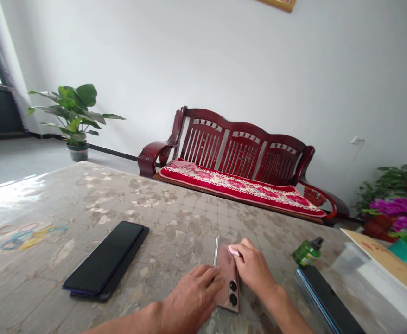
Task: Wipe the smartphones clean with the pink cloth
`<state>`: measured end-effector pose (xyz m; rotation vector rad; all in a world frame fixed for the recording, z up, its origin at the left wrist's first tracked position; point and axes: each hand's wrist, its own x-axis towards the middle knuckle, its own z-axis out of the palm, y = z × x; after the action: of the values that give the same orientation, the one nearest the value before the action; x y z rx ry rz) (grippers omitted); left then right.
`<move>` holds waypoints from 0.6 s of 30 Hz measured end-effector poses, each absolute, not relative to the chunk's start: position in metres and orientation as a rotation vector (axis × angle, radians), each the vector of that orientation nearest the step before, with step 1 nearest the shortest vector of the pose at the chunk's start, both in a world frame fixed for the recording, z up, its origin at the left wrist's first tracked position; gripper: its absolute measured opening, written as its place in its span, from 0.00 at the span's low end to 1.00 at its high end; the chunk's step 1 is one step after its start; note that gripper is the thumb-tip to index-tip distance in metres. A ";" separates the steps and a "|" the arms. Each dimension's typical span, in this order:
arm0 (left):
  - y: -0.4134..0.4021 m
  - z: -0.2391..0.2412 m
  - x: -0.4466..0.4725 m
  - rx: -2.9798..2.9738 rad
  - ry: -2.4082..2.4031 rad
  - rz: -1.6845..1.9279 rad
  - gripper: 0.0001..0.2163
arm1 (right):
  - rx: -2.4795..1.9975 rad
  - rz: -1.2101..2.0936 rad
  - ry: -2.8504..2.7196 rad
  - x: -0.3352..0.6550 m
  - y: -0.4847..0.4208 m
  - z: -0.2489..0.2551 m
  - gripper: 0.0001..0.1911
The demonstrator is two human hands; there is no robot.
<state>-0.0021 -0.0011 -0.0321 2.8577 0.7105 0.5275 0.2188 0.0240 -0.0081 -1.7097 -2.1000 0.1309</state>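
Observation:
A rose-gold smartphone (226, 273) lies face down on the table, its two round black camera lenses towards me. My left hand (196, 294) rests on its left side, fingers bent over the back and holding it against the table. Over the upper right part of the phone, my right hand (254, 264) pinches a small pink piece (233, 251) against the back surface. What the pink piece is made of cannot be made out. The fingers of my right hand partly hide the phone's upper right edge.
Stacked dark phones (106, 260) lie to the left, near coloured rubber bands (29, 236). On the right are a green bottle (308, 252), more phones (328, 297) and a yellowish board (387, 260). Beyond the patterned table (175, 218) stands a wooden bench (241, 148).

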 end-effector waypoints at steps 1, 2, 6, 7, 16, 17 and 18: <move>-0.001 -0.032 -0.002 2.868 0.702 0.531 0.14 | -1.702 0.142 -2.107 0.219 0.018 -0.009 0.13; -0.001 -0.033 -0.001 2.877 0.691 0.536 0.14 | -1.690 0.158 -2.115 0.219 0.012 -0.010 0.13; -0.001 -0.034 -0.001 2.879 0.690 0.554 0.14 | -1.631 0.216 -2.125 0.220 -0.006 -0.012 0.14; -0.001 -0.034 -0.001 2.878 0.693 0.557 0.14 | -1.621 0.225 -2.115 0.221 -0.006 -0.012 0.14; 0.000 -0.028 -0.004 2.813 0.750 0.485 0.15 | -1.676 0.234 -1.993 0.223 0.031 -0.013 0.14; 0.000 -0.027 -0.004 2.805 0.757 0.483 0.16 | -1.680 0.219 -1.998 0.223 0.029 -0.013 0.14; 0.000 -0.027 -0.004 2.799 0.758 0.481 0.15 | -1.677 0.207 -2.005 0.222 0.024 -0.013 0.14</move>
<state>-0.0039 0.0001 -0.0267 2.7991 0.7585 0.4805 0.2217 0.0243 -0.0132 -1.6772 -2.0047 0.2070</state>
